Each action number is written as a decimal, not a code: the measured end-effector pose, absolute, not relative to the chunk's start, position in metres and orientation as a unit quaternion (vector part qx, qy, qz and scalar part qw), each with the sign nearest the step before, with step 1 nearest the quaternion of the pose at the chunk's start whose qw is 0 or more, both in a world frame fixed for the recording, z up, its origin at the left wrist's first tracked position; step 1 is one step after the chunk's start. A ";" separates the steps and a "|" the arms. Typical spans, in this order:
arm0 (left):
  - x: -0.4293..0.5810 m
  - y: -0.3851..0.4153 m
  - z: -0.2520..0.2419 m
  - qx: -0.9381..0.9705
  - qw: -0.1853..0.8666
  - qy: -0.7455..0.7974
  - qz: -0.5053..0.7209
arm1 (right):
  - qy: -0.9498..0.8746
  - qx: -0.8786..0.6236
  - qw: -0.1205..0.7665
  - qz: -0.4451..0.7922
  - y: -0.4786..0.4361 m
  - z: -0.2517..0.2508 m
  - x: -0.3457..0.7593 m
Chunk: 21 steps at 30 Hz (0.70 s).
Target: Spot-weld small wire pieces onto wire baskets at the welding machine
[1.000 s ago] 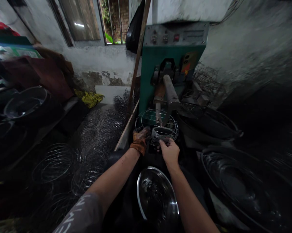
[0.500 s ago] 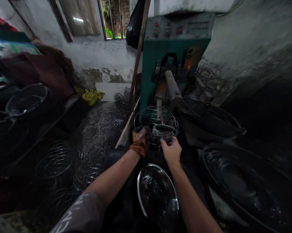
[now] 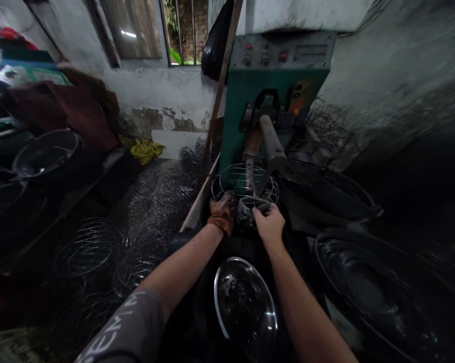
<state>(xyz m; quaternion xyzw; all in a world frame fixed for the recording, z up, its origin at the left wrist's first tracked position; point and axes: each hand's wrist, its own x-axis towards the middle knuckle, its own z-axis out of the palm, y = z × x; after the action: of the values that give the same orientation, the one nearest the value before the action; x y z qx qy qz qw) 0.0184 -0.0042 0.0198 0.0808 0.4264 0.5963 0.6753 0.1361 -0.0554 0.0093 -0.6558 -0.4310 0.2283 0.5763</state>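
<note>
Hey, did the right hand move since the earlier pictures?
Yes, a little: judged against the green machine, the right hand has moved forward, closer to it.

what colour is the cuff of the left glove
Orange-brown: the cuff of the left glove shows best in the head view.

The left hand [image 3: 223, 206] wears a rust-orange work glove [image 3: 221, 219], darkly stained over the back and fingers, with a wrinkled cuff [image 3: 220, 224] that ends at the wrist. The left forearm [image 3: 184, 262] is bare below a short, dark grey sleeve [image 3: 144, 307], printed with large pale capital letters [image 3: 112, 330]; an E and an M can be read. The right hand [image 3: 271, 225] shows no glove on its back, and the right forearm [image 3: 297, 287] is uncovered down to the frame's edge.
</note>
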 end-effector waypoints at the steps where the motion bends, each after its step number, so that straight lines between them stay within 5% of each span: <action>1: 0.020 -0.001 0.020 0.084 0.678 0.423 0.595 | -0.433 -0.662 0.571 0.221 -0.052 0.012 0.137; 21: 0.037 0.027 0.015 0.042 0.684 0.424 0.593 | -0.453 -0.702 0.517 0.187 -0.023 0.015 0.154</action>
<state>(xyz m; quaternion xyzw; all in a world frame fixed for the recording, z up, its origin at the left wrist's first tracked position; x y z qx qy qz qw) 0.0373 0.0271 0.0151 0.0419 0.4238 0.5929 0.6835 0.1542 -0.0234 0.0152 -0.7017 -0.4529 0.1871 0.5172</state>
